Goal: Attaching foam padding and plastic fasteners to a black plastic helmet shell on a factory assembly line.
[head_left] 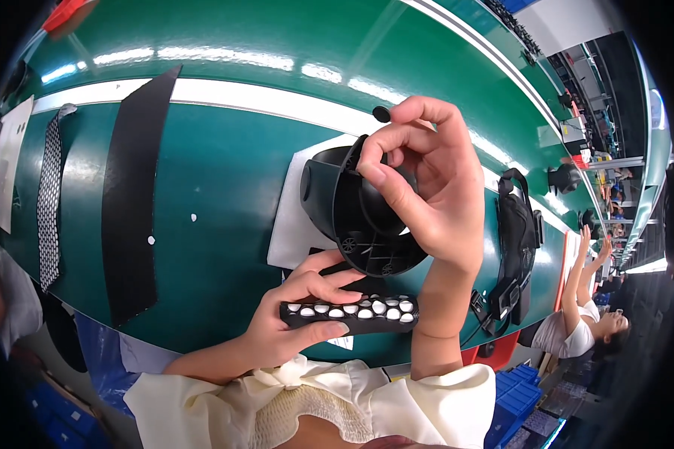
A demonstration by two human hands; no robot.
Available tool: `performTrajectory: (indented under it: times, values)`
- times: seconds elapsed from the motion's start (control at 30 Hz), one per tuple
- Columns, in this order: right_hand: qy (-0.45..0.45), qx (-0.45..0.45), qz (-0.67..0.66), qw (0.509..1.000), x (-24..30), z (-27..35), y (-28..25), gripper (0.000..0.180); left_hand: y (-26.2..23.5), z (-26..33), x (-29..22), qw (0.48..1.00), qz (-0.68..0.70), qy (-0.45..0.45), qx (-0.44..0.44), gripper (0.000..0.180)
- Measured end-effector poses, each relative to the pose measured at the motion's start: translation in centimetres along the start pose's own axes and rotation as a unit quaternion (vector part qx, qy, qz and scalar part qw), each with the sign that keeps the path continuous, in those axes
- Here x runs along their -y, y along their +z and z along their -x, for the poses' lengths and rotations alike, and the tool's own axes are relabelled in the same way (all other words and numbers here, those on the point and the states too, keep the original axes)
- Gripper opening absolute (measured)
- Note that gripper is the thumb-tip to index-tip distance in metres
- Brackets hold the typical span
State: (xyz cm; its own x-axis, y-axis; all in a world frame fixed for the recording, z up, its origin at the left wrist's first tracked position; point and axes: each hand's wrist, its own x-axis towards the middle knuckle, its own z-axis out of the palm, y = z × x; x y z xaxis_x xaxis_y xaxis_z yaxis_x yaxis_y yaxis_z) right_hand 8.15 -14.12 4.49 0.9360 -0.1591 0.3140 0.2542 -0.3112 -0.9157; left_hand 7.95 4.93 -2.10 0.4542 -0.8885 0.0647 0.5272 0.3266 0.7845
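My left hand (292, 299) is closed round a thick black strip (352, 311) with rows of white dots along its side, perhaps a roll of stick-on pads. At the tip of my right index finger sits a small black round pad (382, 114). The other fingers of my right hand (442, 179) curl toward the thumb, over the rim of a black, helmet-like shell (382, 258). Whether they touch that rim, I cannot tell. The hollow shell shows wheel-shaped details inside and rests on a white sheet (288, 224). My right hand partly covers it.
To the left on the green table (225, 172) lie a wide black sheet (135, 194) and a dotted strip (50, 202). A black strapped bag (515, 232) is at the right. A co-worker (577, 325) with raised arms is farther right, near blue crates (513, 400).
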Motion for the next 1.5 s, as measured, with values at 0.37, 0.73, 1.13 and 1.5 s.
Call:
performTrajectory:
  times: [0.37, 0.73, 1.13, 1.5]
  values:
    - [-0.049, -0.07, 0.076, 0.993, -0.7, -0.1, 1.0, 0.034, 0.0, 0.1, 0.0, 1.0, -0.002, 0.006, 0.002, 0.027]
    - [-0.298, -0.077, 0.435, 0.846, 0.1, 0.1, 1.1, 0.042, 0.0, 0.0, -0.3, 1.0, 0.007, 0.003, -0.004, 0.026]
    - [-0.008, -0.106, 0.172, 0.979, 2.2, 3.3, -3.7, 0.009, 0.3, 0.0, -0.1, 0.999, 0.029, 0.016, -0.01, 0.027]
    - [0.175, -0.091, 0.024, 0.98, 0.8, 4.0, -7.2, 0.01, 0.3, 0.2, 0.8, 0.996, 0.063, 0.026, -0.06, 0.023]
